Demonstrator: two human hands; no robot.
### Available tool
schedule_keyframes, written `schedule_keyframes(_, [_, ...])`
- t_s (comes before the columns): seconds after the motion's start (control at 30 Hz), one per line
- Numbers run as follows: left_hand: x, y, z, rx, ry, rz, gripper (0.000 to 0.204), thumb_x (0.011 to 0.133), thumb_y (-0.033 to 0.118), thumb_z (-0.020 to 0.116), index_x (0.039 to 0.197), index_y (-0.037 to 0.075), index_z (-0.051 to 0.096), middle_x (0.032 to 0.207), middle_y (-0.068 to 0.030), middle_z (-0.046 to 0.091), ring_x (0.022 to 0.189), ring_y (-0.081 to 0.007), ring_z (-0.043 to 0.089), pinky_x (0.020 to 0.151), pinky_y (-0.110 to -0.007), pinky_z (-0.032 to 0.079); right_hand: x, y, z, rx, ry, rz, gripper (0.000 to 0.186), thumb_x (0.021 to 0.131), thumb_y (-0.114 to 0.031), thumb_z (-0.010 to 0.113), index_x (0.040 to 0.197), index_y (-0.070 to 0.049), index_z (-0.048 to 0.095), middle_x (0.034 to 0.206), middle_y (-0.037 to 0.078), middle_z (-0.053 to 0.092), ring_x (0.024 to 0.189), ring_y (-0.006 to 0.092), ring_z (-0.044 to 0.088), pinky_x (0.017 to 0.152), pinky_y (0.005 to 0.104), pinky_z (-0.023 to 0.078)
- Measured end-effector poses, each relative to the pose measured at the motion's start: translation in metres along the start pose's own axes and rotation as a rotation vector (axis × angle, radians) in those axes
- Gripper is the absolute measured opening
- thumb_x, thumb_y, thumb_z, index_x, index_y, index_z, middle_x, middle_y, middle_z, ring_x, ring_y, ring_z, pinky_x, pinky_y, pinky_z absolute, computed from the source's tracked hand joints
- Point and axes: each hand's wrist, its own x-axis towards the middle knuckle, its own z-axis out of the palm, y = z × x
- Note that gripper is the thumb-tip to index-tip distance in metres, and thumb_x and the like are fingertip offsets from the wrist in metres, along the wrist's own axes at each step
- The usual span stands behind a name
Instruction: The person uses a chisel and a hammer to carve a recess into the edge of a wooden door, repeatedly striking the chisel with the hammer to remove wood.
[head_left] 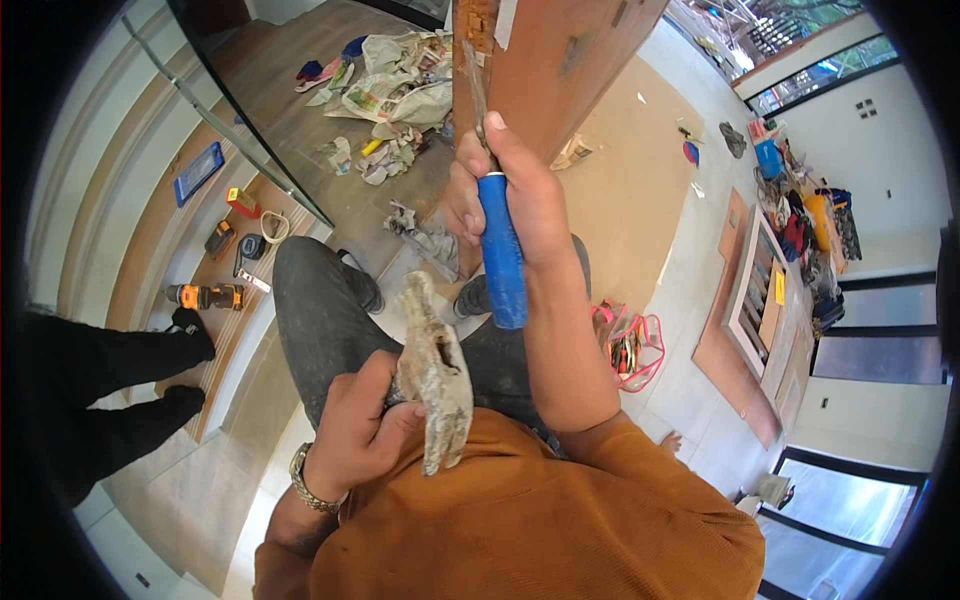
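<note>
My right hand is closed around the upper part of a chisel with a blue handle. Its narrow metal blade points away from me, up to the rough, chipped edge of a reddish-brown wooden door standing in front of me. The blade tip appears to touch the chipped wood. Below and to the left, my left hand grips a claw hammer whose head is crusted pale grey. The hammer head is apart from the chisel, near my lap. Its handle is mostly hidden by my fingers.
Crumpled newspaper and sacks lie beyond my feet. On the steps to the left are a cordless drill, a tape measure and a blue case. Another person's legs stand there. A pink-trimmed tool bag sits right.
</note>
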Motion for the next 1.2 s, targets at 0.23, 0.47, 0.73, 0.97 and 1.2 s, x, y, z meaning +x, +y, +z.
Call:
schedule_keyframes(0.23, [-0.013, -0.015, 0.003, -0.092, 0.108, -0.136, 0.022, 0.091, 0.021, 0.062, 0.092, 0.000, 0.054, 0.066, -0.0146, 0.054, 0.058, -0.0352, 0.057, 0.054, -0.033, 0.043, 0.017, 0.005, -0.015, 0.363, -0.280, 0.043, 0.045, 0.106, -0.042, 0.032, 0.072, -0.015, 0.046, 0.044, 0.002, 0.042, 0.036, 0.0146, 0.039, 0.042, 0.0284, 0.034])
schedule_keyframes(0.47, [-0.023, -0.022, 0.006, -0.133, 0.062, -0.240, 0.022, 0.092, 0.021, 0.060, 0.094, 0.000, 0.055, 0.070, -0.0164, 0.057, 0.061, -0.0366, 0.059, 0.056, -0.034, 0.045, 0.011, 0.018, -0.027, 0.538, -0.333, 0.100, 0.047, 0.107, -0.040, 0.028, 0.073, -0.016, 0.049, 0.044, 0.001, 0.043, 0.037, 0.0157, 0.041, 0.043, 0.0285, 0.033])
schedule_keyframes(0.73, [-0.027, -0.021, 0.005, -0.158, 0.042, -0.223, 0.022, 0.091, 0.019, 0.059, 0.097, -0.001, 0.055, 0.070, -0.0169, 0.056, 0.061, -0.0377, 0.058, 0.055, -0.034, 0.044, 0.005, 0.014, -0.007, 0.465, -0.226, 0.052, 0.046, 0.107, -0.040, 0.029, 0.073, -0.016, 0.048, 0.045, 0.001, 0.044, 0.037, 0.0141, 0.040, 0.042, 0.0286, 0.033])
schedule_keyframes(0.97, [-0.031, -0.026, 0.002, -0.177, 0.062, -0.224, 0.020, 0.090, 0.017, 0.060, 0.097, -0.001, 0.054, 0.068, -0.0180, 0.052, 0.059, -0.0403, 0.055, 0.053, -0.036, 0.042, 0.005, 0.014, -0.003, 0.445, -0.173, 0.057, 0.045, 0.107, -0.039, 0.029, 0.073, -0.016, 0.048, 0.044, 0.002, 0.043, 0.037, 0.0149, 0.038, 0.042, 0.0294, 0.032])
schedule_keyframes(1.2, [-0.033, -0.034, 0.001, -0.163, 0.035, -0.223, 0.021, 0.091, 0.018, 0.061, 0.095, 0.000, 0.053, 0.068, -0.0186, 0.048, 0.059, -0.0424, 0.052, 0.052, -0.037, 0.041, 0.006, 0.010, -0.006, 0.481, -0.255, 0.047, 0.042, 0.105, -0.041, 0.033, 0.074, -0.016, 0.048, 0.046, 0.002, 0.043, 0.038, 0.0153, 0.036, 0.043, 0.0290, 0.031])
